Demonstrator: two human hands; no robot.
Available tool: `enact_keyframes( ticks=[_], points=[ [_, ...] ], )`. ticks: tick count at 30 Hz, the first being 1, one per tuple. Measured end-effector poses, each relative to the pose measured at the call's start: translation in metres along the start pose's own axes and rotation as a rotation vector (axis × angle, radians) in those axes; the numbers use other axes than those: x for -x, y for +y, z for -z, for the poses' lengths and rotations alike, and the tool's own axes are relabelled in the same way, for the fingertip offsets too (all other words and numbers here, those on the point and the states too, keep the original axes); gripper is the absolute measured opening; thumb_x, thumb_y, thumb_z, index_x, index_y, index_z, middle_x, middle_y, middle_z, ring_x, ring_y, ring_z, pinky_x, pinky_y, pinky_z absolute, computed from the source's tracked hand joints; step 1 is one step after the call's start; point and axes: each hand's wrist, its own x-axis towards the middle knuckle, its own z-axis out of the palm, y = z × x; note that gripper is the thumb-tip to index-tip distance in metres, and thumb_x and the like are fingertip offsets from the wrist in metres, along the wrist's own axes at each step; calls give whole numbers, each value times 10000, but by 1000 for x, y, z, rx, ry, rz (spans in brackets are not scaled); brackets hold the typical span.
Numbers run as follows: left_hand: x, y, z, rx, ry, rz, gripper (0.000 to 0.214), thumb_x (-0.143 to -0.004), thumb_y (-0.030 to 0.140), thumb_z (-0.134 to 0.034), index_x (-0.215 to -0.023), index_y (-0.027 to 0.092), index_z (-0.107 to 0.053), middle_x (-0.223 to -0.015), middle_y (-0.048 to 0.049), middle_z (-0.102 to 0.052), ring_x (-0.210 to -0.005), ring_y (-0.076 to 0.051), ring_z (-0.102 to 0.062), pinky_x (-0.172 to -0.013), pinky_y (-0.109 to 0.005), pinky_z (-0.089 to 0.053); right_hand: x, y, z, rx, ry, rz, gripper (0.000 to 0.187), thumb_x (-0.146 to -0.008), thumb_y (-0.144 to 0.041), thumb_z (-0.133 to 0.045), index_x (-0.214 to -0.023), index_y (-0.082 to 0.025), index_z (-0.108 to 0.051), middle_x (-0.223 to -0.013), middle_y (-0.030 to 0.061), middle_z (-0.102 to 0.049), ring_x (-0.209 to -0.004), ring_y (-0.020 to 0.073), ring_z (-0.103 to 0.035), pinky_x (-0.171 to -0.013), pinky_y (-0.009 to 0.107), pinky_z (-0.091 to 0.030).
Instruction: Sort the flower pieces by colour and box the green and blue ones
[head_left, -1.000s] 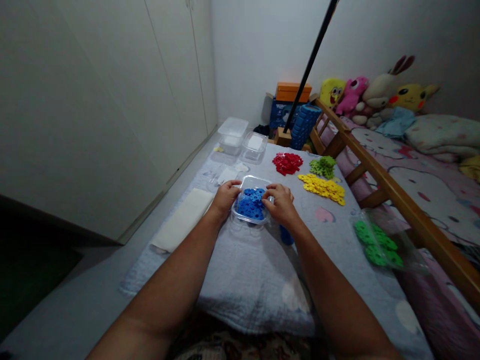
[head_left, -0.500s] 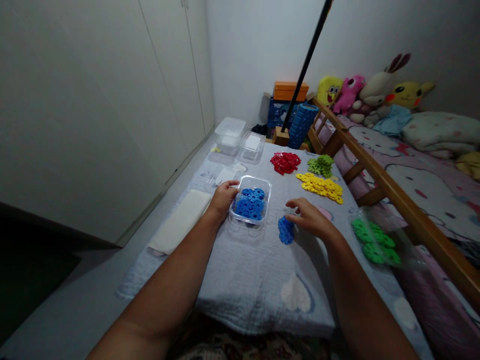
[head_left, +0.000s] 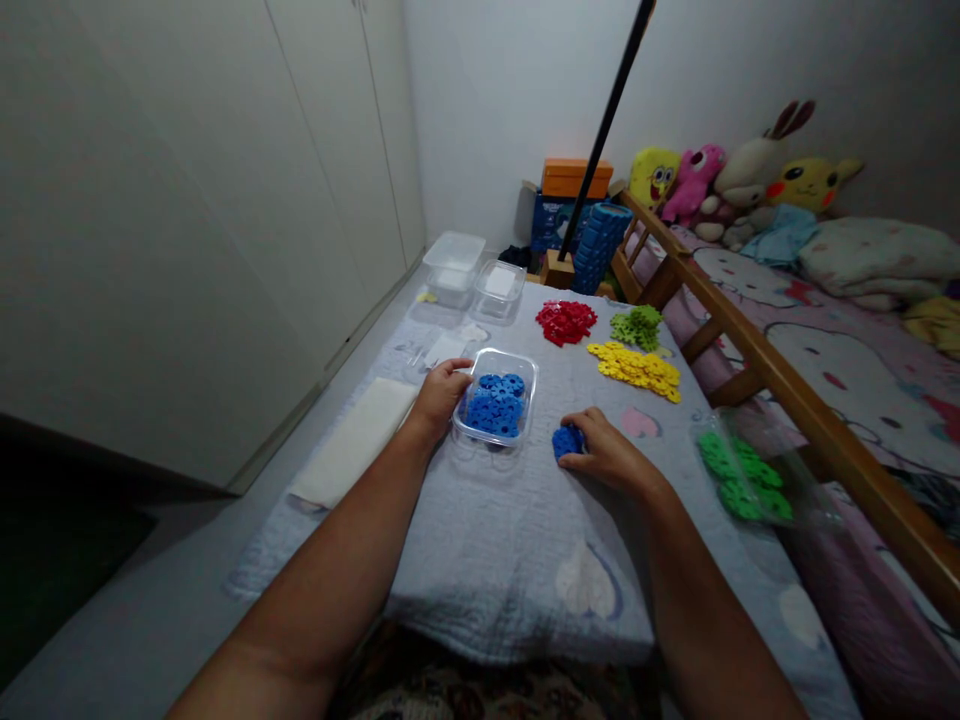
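Note:
My left hand point(head_left: 442, 394) grips the left rim of a clear plastic container point(head_left: 531, 400), thumb and fingers closed on its edge. Inside the container lie many blue snowflake-shaped plastic pieces point(head_left: 495, 404). To the right of it, my right hand point(head_left: 602, 446) is closed around a small bunch of blue snowflake pieces point(head_left: 565, 442) on the cloth, fingers at the far side and thumb at the near side. Part of that bunch is hidden by the fingers.
Farther back lie piles of red point(head_left: 566, 322), yellow point(head_left: 636, 371) and light green pieces point(head_left: 636, 327). A clear bag of green pieces point(head_left: 742, 476) is at the right edge, by the wooden bed rail point(head_left: 795, 415). Clear tubs point(head_left: 454, 262) and a folded cream cloth point(head_left: 352, 440) are on the left.
My right hand has lowered and closed its fingers around the loose blue pieces, which now look bunched together. My left hand stays on the container's rim. The view has shifted slightly.

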Motion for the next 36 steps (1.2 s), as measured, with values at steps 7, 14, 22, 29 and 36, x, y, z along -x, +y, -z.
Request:
enact_keyframes(
  ticks=[7, 14, 22, 29, 36],
  points=[
    [-1, 0, 0, -10, 3, 1, 447, -571, 242, -683, -1007, 146, -663, -554, 54, -593, -466, -112, -488, -467, -220, -343, -14, 4, -13, -57, 206, -1, 404, -768, -238, -763, -1167, -204, -711, -1169, 96, -690, -1099, 263, -653, -1021, 421, -506],
    [-1, -1, 1, -24, 7, -19, 430, -577, 236, -684, -998, 147, -673, -540, 70, -553, -455, -100, -456, -464, -219, -324, -19, 10, -21, -127, 340, -23, 466, -763, -250, -733, -1222, -217, -661, -1232, 115, -681, -1128, 286, -655, -1033, 470, -522],
    [-3, -3, 1, -15, 8, -14, 442, -570, 242, -691, -1002, 147, -678, -576, 53, -594, -475, -106, -482, -471, -221, -352, -16, 10, -23, -53, 376, -4, 343, -778, -256, -731, -1118, -224, -698, -1183, 106, -577, -1113, 292, -612, -1014, 466, -541],
    [0, 1, 0, -29, 7, -21, 413, -580, 230, -680, -984, 147, -684, -536, 73, -531, -479, -112, -477, -473, -224, -332, -12, 5, -23, 4, 381, -10, 355, -823, -272, -700, -1174, -234, -730, -1096, 84, -589, -998, 272, -632, -942, 442, -551],
    [0, 2, 0, -12, 2, -10, 408, -589, 221, -685, -990, 144, -682, -501, 88, -490, -451, -103, -440, -458, -221, -290, -11, 3, -19, -66, 383, 10, 201, -809, -271, -695, -1004, -226, -713, -1017, 79, -664, -957, 262, -638, -897, 420, -533]
  ],
)
